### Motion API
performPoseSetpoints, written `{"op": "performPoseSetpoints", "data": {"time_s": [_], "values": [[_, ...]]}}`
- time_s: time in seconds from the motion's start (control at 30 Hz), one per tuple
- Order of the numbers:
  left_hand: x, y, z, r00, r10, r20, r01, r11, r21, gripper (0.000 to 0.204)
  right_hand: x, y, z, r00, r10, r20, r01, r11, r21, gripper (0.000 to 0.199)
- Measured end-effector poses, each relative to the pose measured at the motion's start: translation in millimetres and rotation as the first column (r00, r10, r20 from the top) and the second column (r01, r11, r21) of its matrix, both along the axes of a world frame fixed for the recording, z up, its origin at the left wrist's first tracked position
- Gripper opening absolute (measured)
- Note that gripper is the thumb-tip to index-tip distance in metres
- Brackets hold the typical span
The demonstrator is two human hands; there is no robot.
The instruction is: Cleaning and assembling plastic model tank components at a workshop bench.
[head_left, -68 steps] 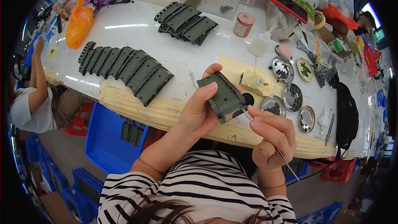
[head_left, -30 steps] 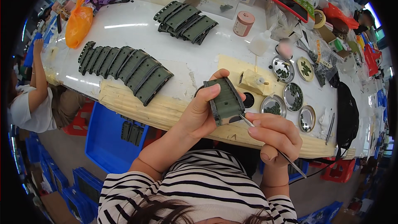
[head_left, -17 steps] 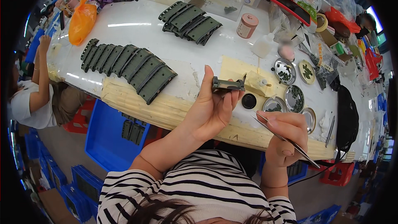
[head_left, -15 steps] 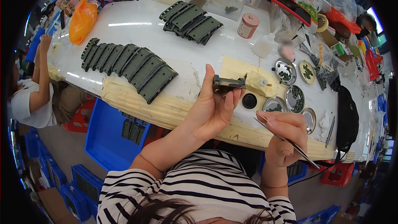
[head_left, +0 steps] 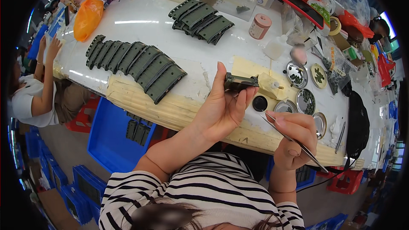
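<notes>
Between the thumb and fingers of my left hand (head_left: 223, 115) is a small dark green plastic part (head_left: 240, 82), held up over the table's front edge. My right hand (head_left: 297, 134) grips metal tweezers (head_left: 312, 159). Their tips point up and left, close to a small round black dish (head_left: 260, 103); whether they touch it or pinch anything, I cannot tell. Beside the held part stands a pale yellow block (head_left: 270, 86) with a small peg. Round metal dishes with tiny dark green pieces, one a metal dish (head_left: 305, 102), lie beyond my right hand.
A row of green curved panels (head_left: 140, 66) lies on the left, with a second stack of panels (head_left: 202, 20) farther back. A pink jar (head_left: 260, 26), a phone (head_left: 303, 8) and plastic bags crowd the right. Below the edge sits a blue bin (head_left: 110, 140). Another person (head_left: 34, 98) sits far left.
The tweezer tips have moved up slightly toward the black dish. My left hand still holds the green part, slightly tilted. The whole view has shifted a little.
</notes>
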State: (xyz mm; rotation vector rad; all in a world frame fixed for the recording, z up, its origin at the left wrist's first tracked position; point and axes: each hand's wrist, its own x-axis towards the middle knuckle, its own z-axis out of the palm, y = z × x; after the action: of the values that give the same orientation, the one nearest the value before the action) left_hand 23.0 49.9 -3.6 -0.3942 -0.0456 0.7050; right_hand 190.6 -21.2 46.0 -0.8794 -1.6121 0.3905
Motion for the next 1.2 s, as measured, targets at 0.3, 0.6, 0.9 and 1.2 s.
{"op": "performPoseSetpoints", "data": {"time_s": [0.3, 0.6, 0.9, 1.2], "values": [[1, -4, 1, 0.997, 0.036, -0.073, -0.032, 0.998, 0.045, 0.066, 0, 3, 12, 0.971, -0.076, 0.227, 0.050, 0.992, 0.115, 0.030], [7, -10, 16, 0.947, 0.100, -0.304, -0.061, 0.989, 0.132, 0.055, -3, 11, 23, 0.869, -0.164, 0.467, 0.069, 0.974, 0.214, 0.035], [10, -13, 17, 0.900, 0.125, -0.418, -0.081, 0.989, 0.121, 0.052, -3, 19, 25, 0.848, -0.134, 0.512, -0.004, 0.966, 0.260, 0.030], [12, -13, 15, 0.869, 0.120, -0.480, -0.087, 0.992, 0.091, 0.047, -3, 21, 26, 0.834, -0.120, 0.538, -0.036, 0.962, 0.271, 0.029]]}}
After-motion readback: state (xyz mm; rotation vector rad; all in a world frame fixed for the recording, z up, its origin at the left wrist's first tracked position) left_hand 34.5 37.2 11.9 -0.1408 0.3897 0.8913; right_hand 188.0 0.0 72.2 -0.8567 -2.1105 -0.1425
